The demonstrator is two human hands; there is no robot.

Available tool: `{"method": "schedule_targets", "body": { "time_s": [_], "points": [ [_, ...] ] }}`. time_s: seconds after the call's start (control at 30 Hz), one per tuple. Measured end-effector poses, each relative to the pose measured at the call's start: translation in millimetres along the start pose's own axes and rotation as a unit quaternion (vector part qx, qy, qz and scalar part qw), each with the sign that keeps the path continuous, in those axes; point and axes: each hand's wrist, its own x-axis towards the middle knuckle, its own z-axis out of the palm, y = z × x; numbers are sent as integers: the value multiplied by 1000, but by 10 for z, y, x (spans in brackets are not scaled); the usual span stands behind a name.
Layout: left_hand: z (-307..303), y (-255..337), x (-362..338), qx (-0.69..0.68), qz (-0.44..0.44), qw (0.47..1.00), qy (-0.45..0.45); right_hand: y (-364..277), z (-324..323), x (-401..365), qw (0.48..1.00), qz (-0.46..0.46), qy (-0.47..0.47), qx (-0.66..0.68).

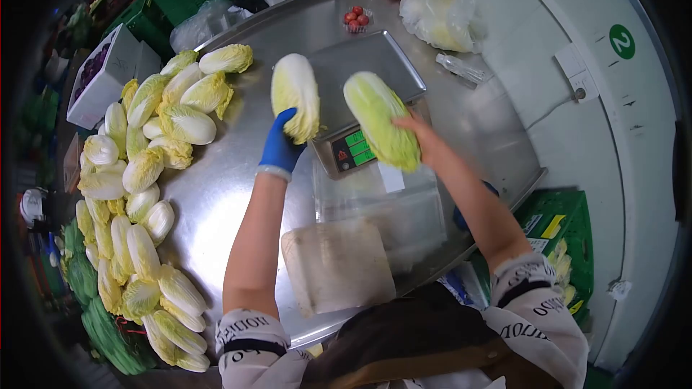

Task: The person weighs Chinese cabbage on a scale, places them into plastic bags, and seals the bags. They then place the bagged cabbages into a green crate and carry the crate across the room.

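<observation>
My left hand [283,145], in a blue glove, grips the leafy lower end of a pale napa cabbage [295,86], held upright left of the scale. A greener napa cabbage [380,119] is in my bare right hand [417,135], which clasps its right side; it tilts over the scale's front. Behind both cabbages lies the metal pan [367,65] of a digital scale [337,161]. Its green display [358,145] is lit and partly covered by the right cabbage. Clear plastic bags [418,205] lie flat just in front of the scale.
Many napa cabbages [189,124] are heaped along the left of the steel table [227,194]. A whitish board [339,266] lies near me. Tomato packs [356,20], a bulging plastic bag [441,11] and a clear plastic piece [461,69] sit at the back. A green crate [577,209] stands right.
</observation>
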Motion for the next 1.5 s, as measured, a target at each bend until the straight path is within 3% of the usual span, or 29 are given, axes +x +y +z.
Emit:
{"method": "schedule_targets", "body": {
  "time_s": [0.03, 0.1, 0.13, 0.23, 0.27, 0.3, 0.37, 0.4, 0.43, 0.47, 0.5, 0.57, 0.6, 0.67, 0.77, 0.87, 0.97, 1.03, 1.07, 1.1, 1.13, 1.2, 1.3, 1.4, 1.47, 1.5],
  "points": [
    [8, -96, 132, 36, 6, 999, 14, 124, -46, -256, 999, 24, -20, 39],
    [-57, -253, 364, 189, 23, 974, 124, 432, -82, -755, 996, 37, -50, 66],
    [101, -251, 155, 277, 78, 951, 111, 533, -5, -1006, 992, 62, -67, 83],
    [-39, -319, -291, 229, 111, 959, 125, 971, 255, -1559, 987, 101, -95, 84],
    [-225, -341, -452, 303, 161, 932, 118, 1162, 326, -1689, 991, 83, -93, 51],
    [-474, -427, -675, 436, 243, 853, 151, 1339, 402, -1792, 994, 64, -91, 21],
    [-1010, -665, -1288, 581, 289, 732, 208, 1514, 555, -1970, 992, 61, -113, -15],
    [-1319, -799, -1611, 711, 221, 624, 237, 1664, 567, -2009, 991, 31, -117, -65],
    [-1486, -960, -1932, 688, 98, 681, 233, 1795, 594, -2053, 986, 3, -119, -113],
    [-1769, -1185, -2109, 694, -10, 693, 194, 1889, 639, -2118, 985, -16, -95, -142],
    [-2023, -1391, -2263, 689, -118, 698, 154, 1995, 651, -2159, 961, -58, -68, -262],
    [-2045, -1794, -2633, 461, -45, 873, 152, 2235, 616, -2173, 862, -142, -7, -487],
    [-1946, -1891, -2700, 397, -34, 906, 142, 2372, 585, -2166, 822, -126, 12, -555],
    [-1665, -2035, -2827, 291, -15, 948, 128, 2600, 529, -2152, 727, -88, 49, -680],
    [-1726, -2274, -2806, 350, 45, 930, 107, 2687, 485, -2208, 709, -121, 53, -693],
    [-1494, -2172, -2919, 55, -58, 987, 136, 2397, 312, -2249, 712, -188, -12, -676],
    [-1715, -2352, -2863, 109, -90, 983, 118, 2306, -295, -1945, 752, -319, 140, -560],
    [-1632, -2456, -2856, 122, -104, 983, 91, 2405, -669, -1485, 892, -136, 110, -418],
    [-1635, -2545, -2805, 107, -121, 983, 89, 2431, -784, -1378, 938, -41, 92, -333],
    [-1599, -2593, -2733, 94, -136, 983, 86, 2367, -612, -1399, 940, 50, 20, -336],
    [-1388, -2559, -2762, 150, -104, 982, 56, 2319, -324, -1402, 930, 139, -53, -335],
    [-1236, -2693, -2666, 245, -42, 966, 76, 2494, -90, -1328, 850, 21, -102, -517],
    [-1161, -2874, -2529, 355, 80, 929, 71, 2493, 150, -1423, 854, 7, -22, -519],
    [-696, -2951, -2583, 471, 217, 853, 64, 2029, 175, -1820, 906, -18, 20, -423],
    [-351, -2848, -2631, 466, 172, 868, 10, 1900, -188, -1944, 899, -44, 87, -427],
    [-181, -2774, -2618, 462, 150, 874, -18, 1759, -417, -2045, 944, -4, 104, -314]
  ]
}}
